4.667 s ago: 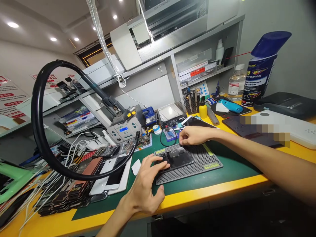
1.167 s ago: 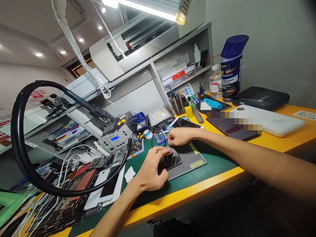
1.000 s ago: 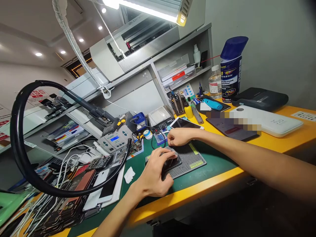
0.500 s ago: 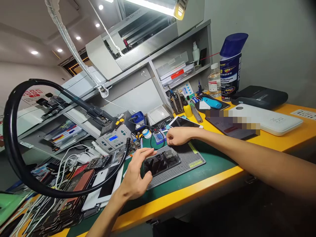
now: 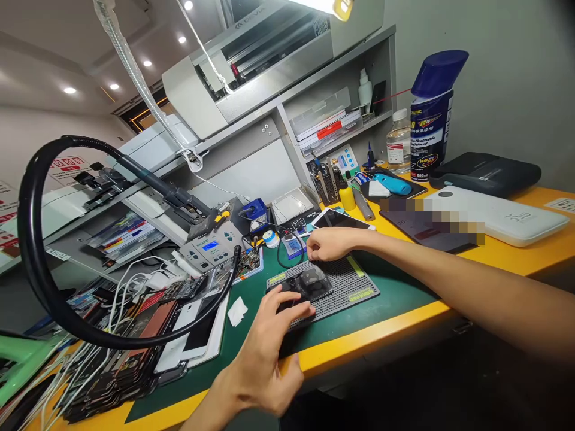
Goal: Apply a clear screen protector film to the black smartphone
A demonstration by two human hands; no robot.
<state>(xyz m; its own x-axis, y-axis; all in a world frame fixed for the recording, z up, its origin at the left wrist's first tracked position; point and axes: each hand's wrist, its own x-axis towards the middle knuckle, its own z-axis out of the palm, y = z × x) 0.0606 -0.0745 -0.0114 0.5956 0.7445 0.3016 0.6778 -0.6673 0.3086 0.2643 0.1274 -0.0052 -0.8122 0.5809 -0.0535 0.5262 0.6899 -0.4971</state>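
Note:
My left hand [image 5: 272,347] hovers at the front edge of the bench with its fingers apart and nothing in it. Its fingertips cover the near left part of a dark, glossy phone-like slab [image 5: 317,282], which lies on a grey dotted mat [image 5: 348,299]. At the far edge of that mat, my right hand [image 5: 331,243] has its fingers curled together. Whatever they may grip is hidden. Just beyond the right hand is a white-framed phone [image 5: 344,219]. A small purple-and-clear box [image 5: 293,245] stands left of that hand.
A black hose [image 5: 27,239] loops across the left side, in front of a grey control unit [image 5: 213,246]. Stacked phone parts [image 5: 130,359] and white cables crowd the left. White tissue [image 5: 236,311] lies on the green mat [image 5: 251,293]. A blue canister [image 5: 431,120] and white power bank [image 5: 498,215] stand right.
My left hand has moved right and toward the bench's front edge, away from the slab's left end. White tissue now shows. My right hand stays at the mat's far edge.

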